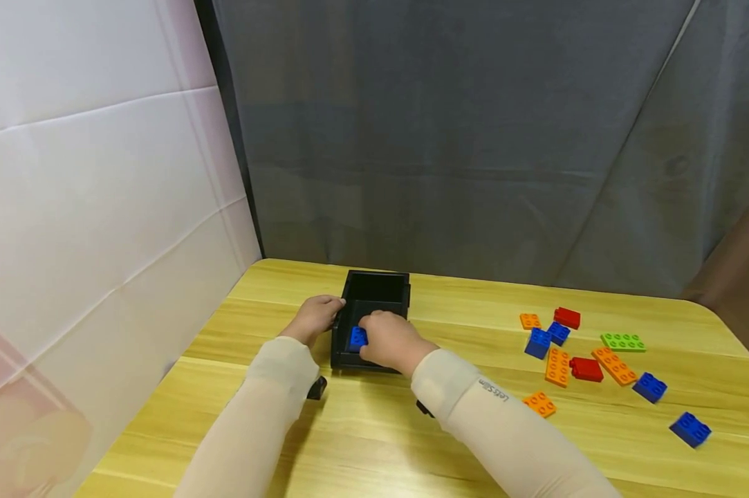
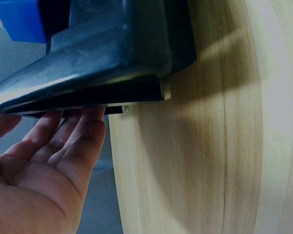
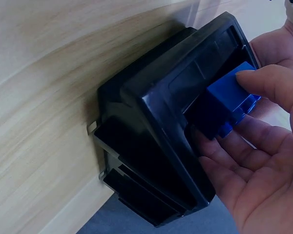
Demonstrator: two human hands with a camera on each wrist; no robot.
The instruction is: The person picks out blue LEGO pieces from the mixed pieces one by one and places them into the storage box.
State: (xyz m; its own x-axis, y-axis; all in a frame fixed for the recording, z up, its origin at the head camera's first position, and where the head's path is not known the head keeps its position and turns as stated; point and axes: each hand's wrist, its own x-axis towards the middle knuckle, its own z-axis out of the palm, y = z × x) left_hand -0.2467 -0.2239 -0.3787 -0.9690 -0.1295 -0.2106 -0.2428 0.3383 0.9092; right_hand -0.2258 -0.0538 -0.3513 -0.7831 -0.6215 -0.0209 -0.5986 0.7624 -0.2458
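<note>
The bin [image 1: 377, 287] is black, its brick [image 3: 229, 93] blue.

Behind the left hand [image 1: 315, 317], the left sleeve [image 1: 243, 422] is long, of pale cream colour, and it fits close to the arm. Near the wrist there is a wider left cuff [image 1: 283, 356]. Behind the right hand [image 1: 393, 339], the right sleeve [image 1: 530, 449] has the same colour; past its right cuff [image 1: 439, 377], 1 small dark lettering [image 1: 494, 389] reads like "LetsSlim". Beside each cuff, 1 small black part [image 1: 317, 388] shows.

Soft shadows mark the bright table [image 1: 362, 443]; glare streaks the black bin [image 2: 105, 59].
</note>
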